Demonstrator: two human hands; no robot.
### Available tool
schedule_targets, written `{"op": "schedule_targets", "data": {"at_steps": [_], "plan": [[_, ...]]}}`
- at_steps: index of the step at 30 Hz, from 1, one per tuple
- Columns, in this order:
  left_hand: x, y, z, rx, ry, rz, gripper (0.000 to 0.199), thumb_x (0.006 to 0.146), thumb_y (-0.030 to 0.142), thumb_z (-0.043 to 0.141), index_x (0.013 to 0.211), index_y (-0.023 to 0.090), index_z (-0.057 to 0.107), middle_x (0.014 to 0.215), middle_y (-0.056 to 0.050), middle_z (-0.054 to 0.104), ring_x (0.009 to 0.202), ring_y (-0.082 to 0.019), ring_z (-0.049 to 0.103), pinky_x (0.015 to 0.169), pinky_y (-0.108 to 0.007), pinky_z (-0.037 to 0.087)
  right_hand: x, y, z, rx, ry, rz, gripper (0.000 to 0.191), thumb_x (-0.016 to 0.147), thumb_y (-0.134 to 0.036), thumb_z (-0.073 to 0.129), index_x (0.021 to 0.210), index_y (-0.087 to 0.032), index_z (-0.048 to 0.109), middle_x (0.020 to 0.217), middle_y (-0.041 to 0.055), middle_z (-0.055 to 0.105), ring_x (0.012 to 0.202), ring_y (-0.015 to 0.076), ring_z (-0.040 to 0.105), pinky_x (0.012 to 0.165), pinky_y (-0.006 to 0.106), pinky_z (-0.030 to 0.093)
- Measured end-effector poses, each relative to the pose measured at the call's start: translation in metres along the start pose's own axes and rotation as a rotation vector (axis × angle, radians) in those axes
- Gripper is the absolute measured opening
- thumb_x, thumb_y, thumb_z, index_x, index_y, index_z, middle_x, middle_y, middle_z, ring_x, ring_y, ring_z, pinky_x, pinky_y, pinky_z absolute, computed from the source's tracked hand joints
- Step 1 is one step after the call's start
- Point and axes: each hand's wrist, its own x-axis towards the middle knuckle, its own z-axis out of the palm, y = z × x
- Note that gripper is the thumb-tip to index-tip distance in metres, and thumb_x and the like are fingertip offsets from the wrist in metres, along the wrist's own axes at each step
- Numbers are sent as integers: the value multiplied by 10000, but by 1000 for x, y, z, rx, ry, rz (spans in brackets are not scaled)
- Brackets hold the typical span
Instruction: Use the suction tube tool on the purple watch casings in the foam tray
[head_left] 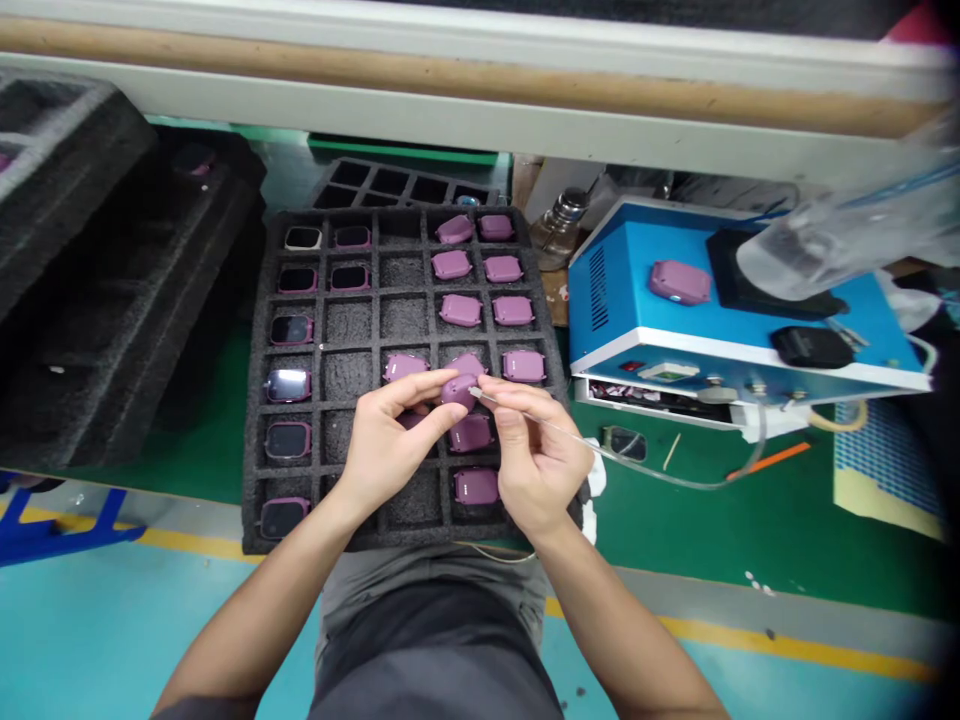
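My left hand [394,430] pinches a purple watch case [459,391] between thumb and fingers, tilted above the black foam tray [349,355]. From the right, my right hand [541,450] is closed on the end of a thin clear tube [600,445]. A pale tip on the tube meets the watch case's edge; whether it touches or goes in, I cannot tell. Under and around my hands, more purple watch cases [523,366] lie in the tray's right compartments. Watches with dark screens [288,440] fill the left column, with a few in the second.
At right stands a blue machine [615,265] bearing a purple watch case [679,282] and a clear cylinder [787,255]. The tube loops over the green mat near an orange stick [772,460] and a loose watch [624,443]. Stacked foam trays [135,300] rise at left; a glass bottle [556,230] stands behind.
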Motion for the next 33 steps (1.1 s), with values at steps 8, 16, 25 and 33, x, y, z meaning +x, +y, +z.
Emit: {"op": "schedule_targets", "data": {"at_steps": [8,16,25,33], "plan": [[-1,-1,0,21,4,9,326,791,289,865,1106,207,847,1074,-69,842,939,-227,788,896,-333,633,0,0,0,-26,-4,11,125,1016,-216,649,1054,-269,755,1076,54,812,1072,240,794,920,466,700],[-2,-1,-1,15,5,21,327,792,292,870,1107,208,849,1068,-62,843,921,-213,783,872,-316,624,-1,1,0,15,-5,9,159,1008,-173,658,1073,-273,762,1093,50,806,1081,237,786,932,468,690],[-1,-2,0,38,18,35,316,789,305,872,1094,225,855,1025,-50,846,875,-204,772,795,-300,609,-1,2,0,-13,2,18,120,1015,-215,648,1052,-269,749,1080,56,806,1066,247,790,922,485,698],[-1,0,-1,94,38,64,303,768,273,875,1070,246,863,962,-35,845,809,-192,757,693,-278,585,-2,1,0,-15,-10,16,129,1006,-211,654,1066,-272,751,1109,62,800,1087,248,780,913,476,698]]}}
